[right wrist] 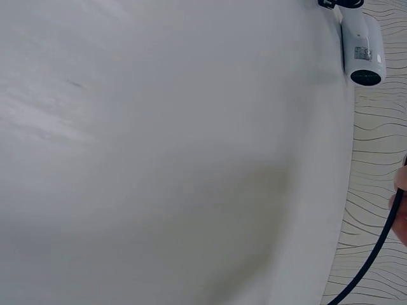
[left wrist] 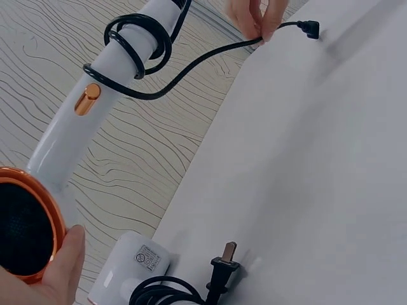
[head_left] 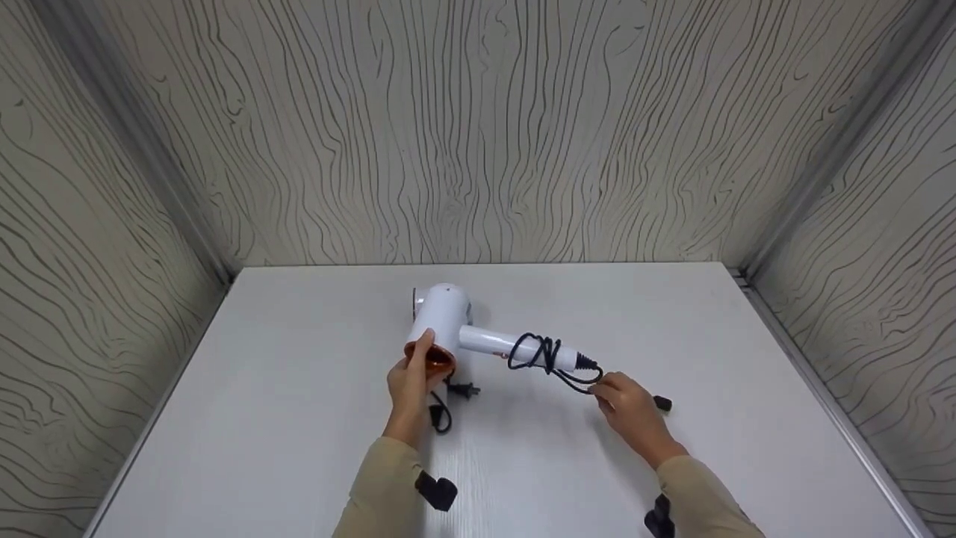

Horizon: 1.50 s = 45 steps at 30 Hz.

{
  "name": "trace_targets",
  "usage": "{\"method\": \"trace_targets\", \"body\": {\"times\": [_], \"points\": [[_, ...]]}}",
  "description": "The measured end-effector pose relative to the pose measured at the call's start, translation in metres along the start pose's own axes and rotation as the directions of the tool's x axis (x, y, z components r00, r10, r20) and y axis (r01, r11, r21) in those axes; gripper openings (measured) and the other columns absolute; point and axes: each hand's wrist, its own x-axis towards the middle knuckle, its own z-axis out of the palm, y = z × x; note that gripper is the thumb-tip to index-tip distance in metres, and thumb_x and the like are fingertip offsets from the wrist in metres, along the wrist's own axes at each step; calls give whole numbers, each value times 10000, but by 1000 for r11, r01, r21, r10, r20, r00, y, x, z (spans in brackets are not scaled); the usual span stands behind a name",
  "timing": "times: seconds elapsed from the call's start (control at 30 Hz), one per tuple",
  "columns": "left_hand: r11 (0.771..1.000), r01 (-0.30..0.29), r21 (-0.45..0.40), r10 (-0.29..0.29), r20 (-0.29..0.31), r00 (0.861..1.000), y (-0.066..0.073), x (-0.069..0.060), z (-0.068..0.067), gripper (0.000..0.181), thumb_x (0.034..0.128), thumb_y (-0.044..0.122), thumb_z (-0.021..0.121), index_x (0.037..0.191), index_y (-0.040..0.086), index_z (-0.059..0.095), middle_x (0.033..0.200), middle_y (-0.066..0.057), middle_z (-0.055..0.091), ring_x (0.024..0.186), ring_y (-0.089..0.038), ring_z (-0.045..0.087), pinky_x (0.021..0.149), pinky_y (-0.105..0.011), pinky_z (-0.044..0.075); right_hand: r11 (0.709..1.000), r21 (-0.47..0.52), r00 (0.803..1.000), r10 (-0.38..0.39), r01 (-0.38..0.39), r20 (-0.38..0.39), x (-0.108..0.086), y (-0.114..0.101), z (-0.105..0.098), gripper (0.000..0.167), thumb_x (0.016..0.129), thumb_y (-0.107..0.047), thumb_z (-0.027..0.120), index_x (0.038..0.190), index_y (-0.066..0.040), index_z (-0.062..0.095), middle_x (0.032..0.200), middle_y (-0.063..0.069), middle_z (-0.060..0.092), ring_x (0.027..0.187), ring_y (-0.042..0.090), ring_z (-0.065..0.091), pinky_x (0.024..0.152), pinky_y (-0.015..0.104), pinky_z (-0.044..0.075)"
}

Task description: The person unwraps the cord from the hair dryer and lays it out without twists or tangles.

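Observation:
A white hair dryer [head_left: 446,308] with an orange-rimmed end is held above the table. My left hand [head_left: 408,386] grips its barrel beside that rim. The handle [head_left: 482,340] points right, with black cord [left wrist: 149,25] looped several times around it. My right hand [head_left: 633,412] pinches the cord's free stretch, and a black plug [head_left: 662,403] sticks out beyond the fingers. In the left wrist view, a second white hair dryer [left wrist: 130,264] lies on the table below, its cord coiled beside a two-pin plug [left wrist: 220,273]. The held dryer partly hides it in the head view.
The white table [head_left: 299,448] has wood-grain panels [head_left: 478,134] behind it and on both sides. Grey metal strips [head_left: 821,388] run along its side edges. Black devices [head_left: 437,491] are worn on both wrists over beige sleeves.

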Motion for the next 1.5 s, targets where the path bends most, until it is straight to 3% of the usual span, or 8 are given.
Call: {"method": "trace_targets", "body": {"times": [0.27, 0.47, 0.8, 1.0, 1.2, 1.5], "points": [[1000, 7, 26, -7, 3, 1000, 1, 0, 0, 816, 886, 595, 548, 1345, -68, 422, 1259, -197, 555, 934, -146, 659, 1045, -387, 505, 999, 16, 998, -48, 47, 51, -7, 1, 6, 259, 563, 105, 827, 706, -72, 702, 763, 19, 617, 688, 139, 599, 619, 226, 537], [1000, 16, 2, -16, 9, 1000, 2, 0, -1, 828, 880, 617, 540, 1344, -58, 424, 1264, -183, 548, 953, -151, 650, 1012, -348, 529, 998, 0, 993, -60, 60, 105, -14, 1, 8, 242, 586, 83, 829, 715, -80, 705, 771, 10, 612, 705, 135, 619, 639, 204, 550], [998, 38, -53, -37, 8, 999, -1, 2, -4, 843, 885, 624, 533, 1371, -50, 388, 1307, -187, 505, 1013, -174, 616, 1020, -362, 524, 1000, 15, 987, -15, 12, 158, -25, 1, 12, 188, 647, 47, 809, 745, -84, 716, 762, 8, 608, 704, 127, 621, 643, 202, 561], [988, 61, -139, -59, 20, 998, 1, 3, -3, 832, 889, 582, 558, 1385, -55, 356, 1291, -173, 483, 974, -163, 596, 999, -353, 539, 999, 15, 977, 46, -50, 207, -29, 4, 11, 179, 650, 52, 805, 737, -81, 721, 748, 10, 617, 691, 128, 628, 637, 229, 570], [986, 78, -146, -76, 22, 997, 2, 4, -3, 829, 903, 566, 543, 1404, -57, 327, 1305, -183, 463, 988, -168, 592, 1006, -352, 535, 999, 28, 976, 30, -37, 215, -29, 8, 9, 173, 664, 57, 792, 732, -79, 710, 746, 16, 606, 683, 139, 618, 627, 236, 561], [983, 45, -176, -44, 8, 999, 0, 4, -3, 786, 899, 502, 572, 1388, -73, 353, 1088, -126, 523, 800, -112, 609, 815, -257, 583, 998, -16, 970, 64, -62, 233, -28, 17, 5, 236, 636, 130, 770, 735, -61, 673, 758, 9, 603, 709, 138, 626, 642, 234, 559]]}}
